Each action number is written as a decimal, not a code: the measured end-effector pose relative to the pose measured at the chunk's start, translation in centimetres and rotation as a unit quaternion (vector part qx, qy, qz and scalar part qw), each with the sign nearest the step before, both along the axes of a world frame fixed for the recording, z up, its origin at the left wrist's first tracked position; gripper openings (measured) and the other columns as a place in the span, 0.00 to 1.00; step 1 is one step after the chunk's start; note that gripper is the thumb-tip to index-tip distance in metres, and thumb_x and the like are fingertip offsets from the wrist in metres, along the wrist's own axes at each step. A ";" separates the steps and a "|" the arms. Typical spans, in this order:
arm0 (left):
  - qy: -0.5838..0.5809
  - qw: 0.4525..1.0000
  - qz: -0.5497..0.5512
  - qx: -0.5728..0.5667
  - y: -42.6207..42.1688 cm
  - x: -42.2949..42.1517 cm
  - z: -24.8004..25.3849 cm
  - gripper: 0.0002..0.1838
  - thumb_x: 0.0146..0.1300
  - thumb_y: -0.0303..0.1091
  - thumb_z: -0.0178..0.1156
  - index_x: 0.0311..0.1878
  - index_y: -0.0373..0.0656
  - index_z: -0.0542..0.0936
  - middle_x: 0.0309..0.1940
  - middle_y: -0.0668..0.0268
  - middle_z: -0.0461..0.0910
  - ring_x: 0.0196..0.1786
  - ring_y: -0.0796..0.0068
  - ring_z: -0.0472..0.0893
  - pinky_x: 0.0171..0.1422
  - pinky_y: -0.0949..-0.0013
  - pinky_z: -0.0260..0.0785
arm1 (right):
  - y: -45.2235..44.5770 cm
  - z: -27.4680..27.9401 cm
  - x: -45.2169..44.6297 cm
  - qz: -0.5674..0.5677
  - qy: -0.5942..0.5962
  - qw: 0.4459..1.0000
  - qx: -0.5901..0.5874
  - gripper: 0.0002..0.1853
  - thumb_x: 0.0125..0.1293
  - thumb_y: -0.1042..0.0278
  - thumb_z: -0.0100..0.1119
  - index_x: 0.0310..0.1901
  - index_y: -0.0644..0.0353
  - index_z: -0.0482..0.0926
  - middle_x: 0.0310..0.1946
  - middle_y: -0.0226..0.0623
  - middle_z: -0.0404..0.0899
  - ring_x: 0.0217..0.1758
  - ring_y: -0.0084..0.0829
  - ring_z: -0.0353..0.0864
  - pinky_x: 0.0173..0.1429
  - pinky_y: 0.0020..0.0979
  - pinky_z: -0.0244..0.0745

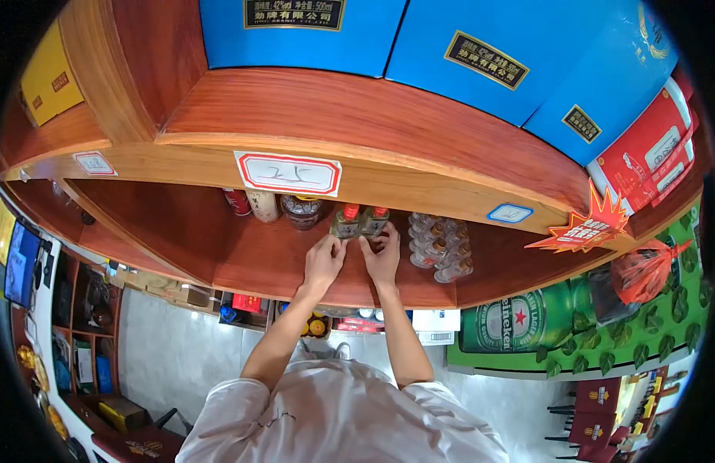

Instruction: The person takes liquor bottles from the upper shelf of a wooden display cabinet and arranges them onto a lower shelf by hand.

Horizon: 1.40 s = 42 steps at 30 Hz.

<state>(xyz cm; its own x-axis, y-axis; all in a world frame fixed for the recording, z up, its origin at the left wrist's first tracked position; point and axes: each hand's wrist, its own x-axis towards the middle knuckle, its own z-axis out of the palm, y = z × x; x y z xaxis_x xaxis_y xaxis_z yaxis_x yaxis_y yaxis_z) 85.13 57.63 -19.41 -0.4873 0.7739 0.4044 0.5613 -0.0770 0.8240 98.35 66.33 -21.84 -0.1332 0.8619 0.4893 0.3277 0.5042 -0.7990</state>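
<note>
Two small red-capped bottles stand side by side on the wooden shelf. My left hand has its fingers around the lower part of the left bottle. The right bottle is gripped by my right hand, thumb and fingers at its sides. Just left of them are a dark round jar, a pale bottle and a red container. Several small clear bottles stand in rows to the right of my right hand.
Above, blue boxes and a red and white box sit on the upper shelf. A paper price label is on its edge. At the lower right are a green Heineken display and a red plastic bag.
</note>
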 end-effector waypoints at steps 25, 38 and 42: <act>0.110 0.990 -0.001 -0.085 3.1 -0.6 0.5 0.20 0.66 0.37 0.61 0.59 0.41 0.76 0.53 0.50 0.78 0.48 0.43 0.82 0.49 0.46 0.78 | 2.4 0.2 -3.2 -0.120 -0.115 0.986 0.010 0.32 0.60 0.55 0.74 0.61 0.60 0.72 0.46 0.42 0.83 0.33 0.40 0.84 0.40 0.41 0.79; 0.101 0.995 -0.005 -0.015 4.9 -1.7 -6.1 0.15 0.61 0.36 0.67 0.49 0.42 0.84 0.47 0.52 0.85 0.51 0.50 0.83 0.56 0.48 0.74 | 2.6 -4.7 -2.6 0.012 -0.013 0.997 -0.077 0.23 0.65 0.60 0.68 0.57 0.62 0.76 0.53 0.49 0.81 0.57 0.47 0.79 0.64 0.48 0.71; 0.110 0.994 -0.002 0.006 4.6 -1.8 -7.9 0.14 0.62 0.36 0.67 0.48 0.41 0.84 0.46 0.52 0.85 0.51 0.49 0.83 0.55 0.49 0.74 | 2.9 -4.9 -2.5 0.007 -0.053 0.995 -0.088 0.23 0.65 0.61 0.68 0.57 0.62 0.76 0.53 0.49 0.80 0.56 0.48 0.79 0.62 0.47 0.72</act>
